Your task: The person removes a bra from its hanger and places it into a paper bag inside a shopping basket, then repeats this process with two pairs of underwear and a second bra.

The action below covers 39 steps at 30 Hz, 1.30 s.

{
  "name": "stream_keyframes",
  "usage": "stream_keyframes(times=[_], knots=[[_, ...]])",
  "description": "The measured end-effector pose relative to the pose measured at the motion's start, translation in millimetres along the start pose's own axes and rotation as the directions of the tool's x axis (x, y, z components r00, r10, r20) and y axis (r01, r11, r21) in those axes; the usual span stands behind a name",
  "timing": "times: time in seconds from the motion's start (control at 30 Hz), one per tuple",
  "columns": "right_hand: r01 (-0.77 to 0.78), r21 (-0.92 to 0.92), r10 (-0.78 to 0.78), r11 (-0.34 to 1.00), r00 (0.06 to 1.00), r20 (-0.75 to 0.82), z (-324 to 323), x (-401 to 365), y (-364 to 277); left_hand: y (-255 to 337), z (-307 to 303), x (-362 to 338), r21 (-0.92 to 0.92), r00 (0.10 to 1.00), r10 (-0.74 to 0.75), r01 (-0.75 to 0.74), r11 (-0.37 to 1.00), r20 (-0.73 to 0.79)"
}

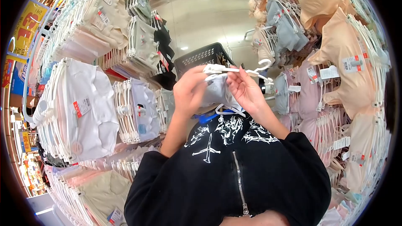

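In front of my chest, a white plastic clip hanger (228, 69) lies crosswise between my hands, its hook toward the right. My left hand (189, 88) is closed at the hanger's left end, the fingers curled over the clip and slightly blurred. My right hand (245, 90) pinches the bar nearer the hook, thumb and index finger together, palm partly toward me. A pale grey garment (217, 88) hangs just below the bar between the two hands. Below it, close to my shirt, are another white hanger (230, 110) and something bright blue (211, 117), partly hidden.
A black perforated basket (201, 57) stands on the tiled floor (201, 12) beyond my hands. Racks of hung underwear, including white briefs (94, 109), line the left. Beige bras (345, 58) and pink garments fill the right racks. A yellow price sign (27, 29) hangs far left.
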State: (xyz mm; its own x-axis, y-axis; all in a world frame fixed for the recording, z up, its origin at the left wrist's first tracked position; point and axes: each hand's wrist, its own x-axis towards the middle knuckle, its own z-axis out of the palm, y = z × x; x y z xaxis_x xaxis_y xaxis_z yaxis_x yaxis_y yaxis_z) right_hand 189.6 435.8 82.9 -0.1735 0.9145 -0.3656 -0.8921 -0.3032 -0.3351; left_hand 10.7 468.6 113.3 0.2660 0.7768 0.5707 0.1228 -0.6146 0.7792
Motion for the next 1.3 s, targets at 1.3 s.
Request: stream_keyframes(times=[1.3], knots=[[0.786,-0.437,-0.473,0.437,0.614,0.632,56,0,-9,20,-22,28,-0.215,0.99,0.011,0.02,0.976,0.143]])
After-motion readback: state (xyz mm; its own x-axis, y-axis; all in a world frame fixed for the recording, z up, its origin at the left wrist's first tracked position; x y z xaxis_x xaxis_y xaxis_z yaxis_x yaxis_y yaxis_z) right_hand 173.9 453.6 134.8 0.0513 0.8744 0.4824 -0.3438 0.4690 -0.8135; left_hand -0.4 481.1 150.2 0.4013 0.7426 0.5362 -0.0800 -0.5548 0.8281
